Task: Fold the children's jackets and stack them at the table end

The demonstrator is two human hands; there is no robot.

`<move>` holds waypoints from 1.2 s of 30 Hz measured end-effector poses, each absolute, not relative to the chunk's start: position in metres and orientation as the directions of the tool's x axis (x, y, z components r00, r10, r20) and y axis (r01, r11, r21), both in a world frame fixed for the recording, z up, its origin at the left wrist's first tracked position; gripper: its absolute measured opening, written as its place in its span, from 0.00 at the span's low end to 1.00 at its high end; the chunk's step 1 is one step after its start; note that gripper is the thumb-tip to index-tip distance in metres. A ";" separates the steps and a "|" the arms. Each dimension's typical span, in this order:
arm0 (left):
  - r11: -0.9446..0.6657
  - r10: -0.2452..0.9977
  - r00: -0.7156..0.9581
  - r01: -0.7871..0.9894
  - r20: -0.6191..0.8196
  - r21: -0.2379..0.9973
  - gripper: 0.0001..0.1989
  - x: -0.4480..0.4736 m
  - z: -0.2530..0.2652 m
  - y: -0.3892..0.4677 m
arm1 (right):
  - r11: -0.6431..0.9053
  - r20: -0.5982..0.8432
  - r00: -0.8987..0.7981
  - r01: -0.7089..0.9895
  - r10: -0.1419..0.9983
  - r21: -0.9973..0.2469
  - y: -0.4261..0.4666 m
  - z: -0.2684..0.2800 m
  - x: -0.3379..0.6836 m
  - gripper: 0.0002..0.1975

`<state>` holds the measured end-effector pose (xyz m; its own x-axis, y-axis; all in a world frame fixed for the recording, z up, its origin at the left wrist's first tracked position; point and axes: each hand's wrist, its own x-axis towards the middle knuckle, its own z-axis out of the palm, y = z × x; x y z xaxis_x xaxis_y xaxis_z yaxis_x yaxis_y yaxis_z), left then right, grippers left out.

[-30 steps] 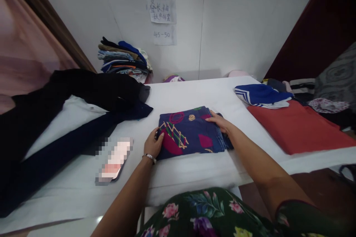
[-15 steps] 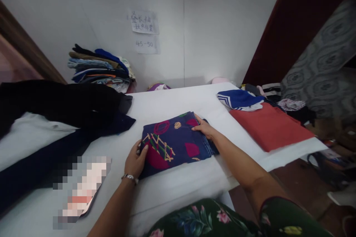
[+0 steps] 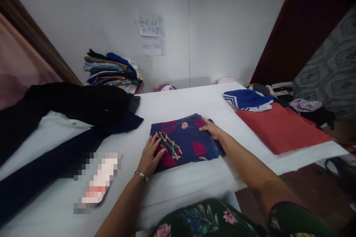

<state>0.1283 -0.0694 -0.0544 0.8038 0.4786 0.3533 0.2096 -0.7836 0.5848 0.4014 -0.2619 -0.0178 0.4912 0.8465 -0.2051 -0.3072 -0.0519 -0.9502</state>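
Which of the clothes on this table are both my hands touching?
The navy cloth with magenta shapes: your left hand lies on one side, your right hand grips the other. The red cloth, blue cloth and black garment are untouched.

Some fingers on my right hand [image 3: 213, 130] are hidden by the folded cloth [image 3: 189, 140], the phone [image 3: 100, 179] is pixelated mush, and that black garment [image 3: 75, 100] runs off the left edge.

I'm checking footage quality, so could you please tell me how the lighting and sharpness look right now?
Head view: soft light, with the upper right corner nearly black; head view: the folded patterned cloth reads clearly, while the writing on the upper paper sheet looks soft; head view: coarse pixel blocks cover most of a flat object.
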 end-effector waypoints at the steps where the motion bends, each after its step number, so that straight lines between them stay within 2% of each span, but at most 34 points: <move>1: -0.794 0.470 0.814 0.222 0.341 0.565 0.26 0.128 -0.055 -0.069 | -0.054 -0.208 0.489 -0.309 0.847 -0.949 -0.262 -0.020 0.402 0.47; 9: -0.825 0.493 0.815 0.327 0.304 0.461 0.28 0.135 -0.028 -0.069 | -0.018 -0.159 0.485 -0.283 0.860 -0.959 -0.267 -0.007 0.405 0.43; 13: -0.830 0.514 0.836 0.427 0.194 0.358 0.29 0.150 -0.014 -0.071 | 0.000 -0.147 0.468 -0.300 0.871 -0.954 -0.274 -0.002 0.407 0.41; 17: -0.854 0.488 0.865 0.448 0.113 0.264 0.33 0.163 -0.017 -0.082 | -0.001 -0.157 0.479 -0.309 0.864 -0.951 -0.282 -0.003 0.410 0.41; 20: -0.857 0.486 0.865 0.443 0.124 0.264 0.33 0.166 -0.019 -0.087 | -0.016 -0.193 0.493 -0.340 0.849 -0.940 -0.287 -0.004 0.414 0.42; 25: -0.826 0.506 0.851 0.431 0.142 0.362 0.29 0.172 -0.013 -0.080 | -0.025 -0.191 0.483 -0.330 0.855 -0.944 -0.290 -0.010 0.420 0.42; 31: -0.862 0.484 0.872 0.459 0.077 0.217 0.33 0.181 -0.014 -0.080 | -0.041 -0.188 0.489 -0.295 0.852 -0.955 -0.293 -0.011 0.425 0.42; 36: -0.890 0.444 0.883 0.416 0.153 0.184 0.35 0.182 -0.022 -0.090 | -0.083 -0.236 0.543 -0.291 0.806 -0.953 -0.303 -0.015 0.435 0.44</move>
<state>0.1816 -0.0899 -0.0216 0.8827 0.4444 0.1527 0.4164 -0.8903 0.1842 0.4347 -0.3031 -0.0152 0.5432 0.8058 -0.2361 -0.2915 -0.0827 -0.9530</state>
